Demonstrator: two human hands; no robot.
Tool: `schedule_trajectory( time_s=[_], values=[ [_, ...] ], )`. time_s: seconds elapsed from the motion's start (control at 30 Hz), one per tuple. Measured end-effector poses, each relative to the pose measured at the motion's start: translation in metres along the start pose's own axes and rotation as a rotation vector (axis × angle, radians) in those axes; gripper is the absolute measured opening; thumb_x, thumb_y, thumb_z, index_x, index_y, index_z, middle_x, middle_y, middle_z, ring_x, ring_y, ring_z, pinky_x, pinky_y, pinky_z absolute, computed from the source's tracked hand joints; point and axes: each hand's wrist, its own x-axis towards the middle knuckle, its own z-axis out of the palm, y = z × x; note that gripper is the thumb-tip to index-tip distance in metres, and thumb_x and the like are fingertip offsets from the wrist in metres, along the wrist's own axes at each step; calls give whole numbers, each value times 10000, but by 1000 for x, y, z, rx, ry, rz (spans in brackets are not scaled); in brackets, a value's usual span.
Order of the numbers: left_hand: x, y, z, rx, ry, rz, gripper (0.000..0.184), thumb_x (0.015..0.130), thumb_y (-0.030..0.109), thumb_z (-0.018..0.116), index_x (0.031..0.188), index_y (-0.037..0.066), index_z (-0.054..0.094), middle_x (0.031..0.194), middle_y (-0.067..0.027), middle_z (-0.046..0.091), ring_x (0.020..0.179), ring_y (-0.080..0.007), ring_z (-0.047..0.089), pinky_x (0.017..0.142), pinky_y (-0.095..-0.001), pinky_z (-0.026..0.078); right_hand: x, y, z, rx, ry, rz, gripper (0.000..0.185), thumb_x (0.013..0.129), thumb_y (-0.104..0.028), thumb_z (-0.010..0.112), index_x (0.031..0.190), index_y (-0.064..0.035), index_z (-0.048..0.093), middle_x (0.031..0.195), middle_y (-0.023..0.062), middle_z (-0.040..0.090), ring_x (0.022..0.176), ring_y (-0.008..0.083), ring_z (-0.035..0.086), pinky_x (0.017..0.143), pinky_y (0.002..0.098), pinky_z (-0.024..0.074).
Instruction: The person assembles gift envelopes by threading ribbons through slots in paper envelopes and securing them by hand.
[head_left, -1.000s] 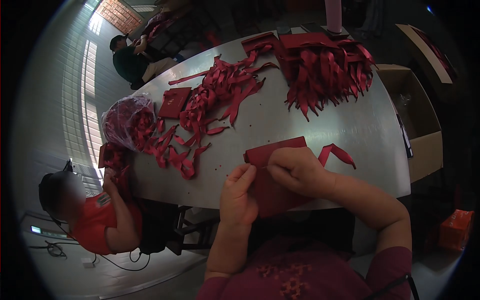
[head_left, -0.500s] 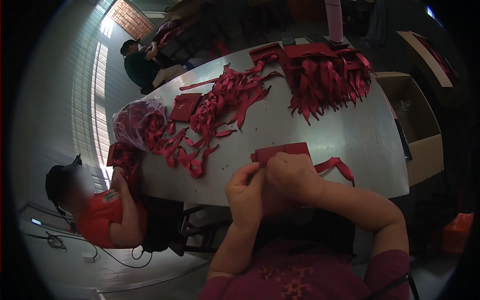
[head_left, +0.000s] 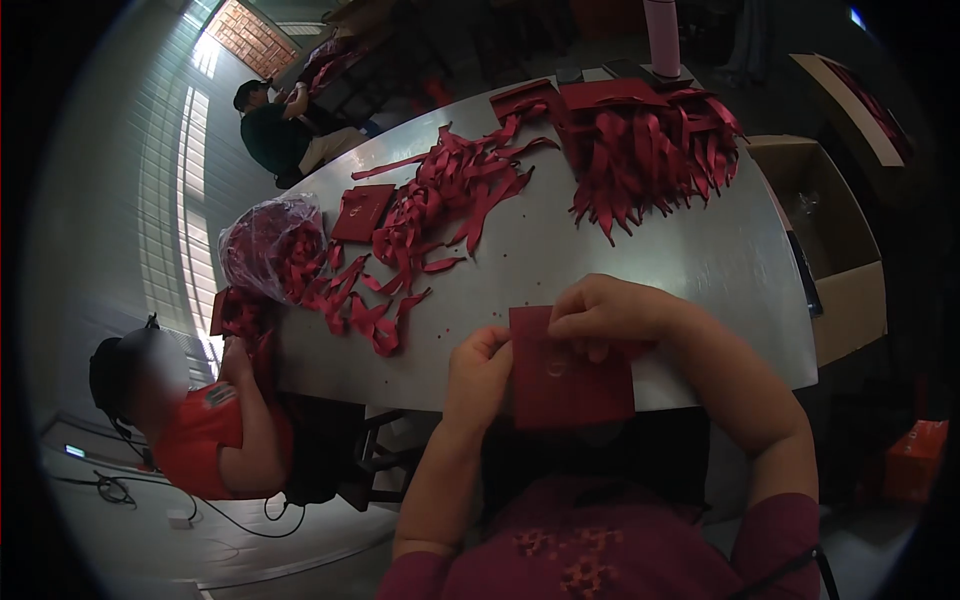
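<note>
A: What's at the far left?
B: A person in a red shirt (head_left: 215, 440), hands up against some red material at the desk's (head_left: 480, 290) end. Next comes a clear plastic bag (head_left: 240, 250) with red ribbons in it. Higher up, beyond the desk, sits a person in a green top (head_left: 268, 138).
A: And then?
B: A small red card (head_left: 362, 212) lies flat, with a tangle of loose ribbons (head_left: 440, 205) spread beside it.
A: What about the near hands?
B: The left hand (head_left: 478, 380) comes first, its fingers closed on the left edge of a flat red bag (head_left: 570, 395). That bag is at the near edge of the desk, its lower part over the lap, a round mark facing up.
A: The right hand (head_left: 612, 308)?
B: Its fingers bend over the bag's upper part; I can't tell whether they pinch anything.
A: Further right?
B: A heap of red bags (head_left: 620, 95), ribbons hanging towards us, then a pink bottle (head_left: 662, 40) behind it. Past the desk's right edge stands an open cardboard box (head_left: 855, 305), and lower down an orange box (head_left: 915, 460).
</note>
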Motion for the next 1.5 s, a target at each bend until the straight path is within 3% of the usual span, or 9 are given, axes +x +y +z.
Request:
schedule_trajectory(
  time_s=[0.2,0.37,0.5,0.6,0.73,0.93,1.07,1.23,1.5],
  values=[
    [15,-14,-33,522,46,45,120,881,88,624,916,-27,633,775,-108,673,722,-153,645,643,-294,502,7,8,-1,-42,-94,66,238,867,-121,554,1029,22,654,825,75,697,686,135,653,659,273,531],
    [33,-7,-94,1071,299,390,71,842,59,596,850,-8,616,756,-198,630,703,-360,623,672,-414,498,8,12,-8,-67,-136,101,250,845,-87,537,1037,24,653,822,76,699,680,134,656,640,276,534],
    [30,4,-105,993,243,257,88,846,77,601,852,-8,617,757,-185,627,696,-352,623,669,-417,494,8,9,-7,-76,-151,115,249,831,-71,571,1052,18,646,794,69,681,658,122,639,617,255,524],
    [20,-3,-93,1006,360,500,122,866,112,618,872,-9,630,753,-174,625,674,-311,626,642,-382,488,9,13,-9,-12,-153,70,265,816,-51,598,1074,4,630,797,62,661,642,114,628,595,247,513],
    [-28,-6,-47,779,27,61,172,885,145,661,895,-25,645,645,-83,612,620,-131,579,582,-309,469,4,6,-10,46,-123,-21,293,799,-39,637,1089,-13,603,810,51,638,609,110,607,557,245,493],
    [-29,-19,-10,422,167,-56,201,854,157,710,851,-27,629,649,-61,620,621,-90,563,580,-265,466,9,14,-2,365,-193,-159,247,806,-12,640,1051,-16,612,795,50,631,580,92,577,527,210,466],
    [-17,-14,2,510,243,69,274,820,222,751,870,-23,638,688,-82,649,643,-131,611,601,-294,487,3,10,-2,405,-215,-198,215,824,0,631,1038,-12,617,822,53,647,590,73,572,533,192,469],
    [5,-13,18,925,311,139,437,737,394,792,850,2,635,760,-154,676,721,-324,662,667,-409,513,8,15,1,122,-145,-365,226,819,3,600,1044,-14,621,883,61,683,772,117,636,672,273,514],
    [18,-18,11,940,356,72,418,723,384,798,808,17,615,758,-159,665,724,-340,649,672,-415,509,-35,-6,11,-620,209,-368,258,768,-1,591,1023,-28,626,825,119,663,772,241,647,721,348,504]
  ],
)
